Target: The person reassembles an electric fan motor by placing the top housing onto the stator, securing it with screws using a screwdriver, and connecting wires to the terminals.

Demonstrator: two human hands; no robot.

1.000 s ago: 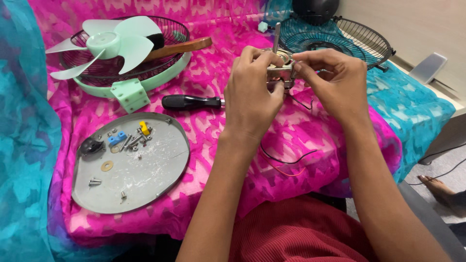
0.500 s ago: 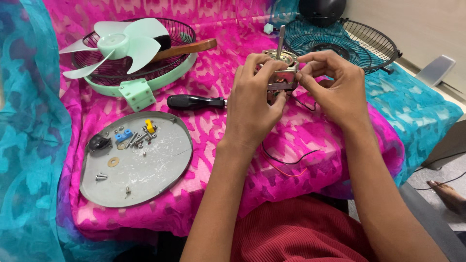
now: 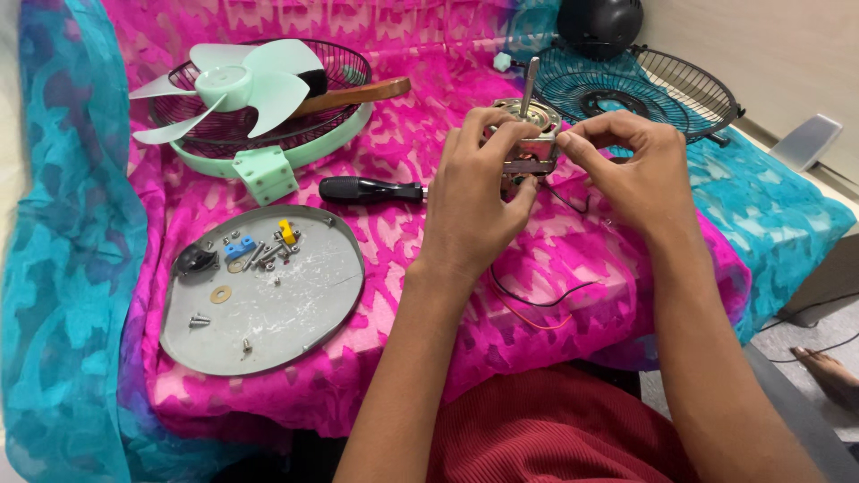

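Both hands hold a small metal fan motor (image 3: 530, 141) with a shaft sticking up, above the pink cloth. My left hand (image 3: 472, 192) wraps its left side, thumb under it. My right hand (image 3: 631, 174) pinches its right side with the fingertips. Thin red and black wires (image 3: 537, 304) trail from the motor down over the cloth. A black-handled screwdriver (image 3: 371, 190) lies just left of my left hand.
A grey round plate (image 3: 286, 304) holding several screws and small parts lies at front left. Behind it sit a mint green fan blade (image 3: 234, 82) on a black wire grille with a green rim. A second grille (image 3: 640, 85) and a black housing are at the back right.
The view has shifted slightly; both hands keep hold of the motor, which has dropped a little lower with its shaft more visible.
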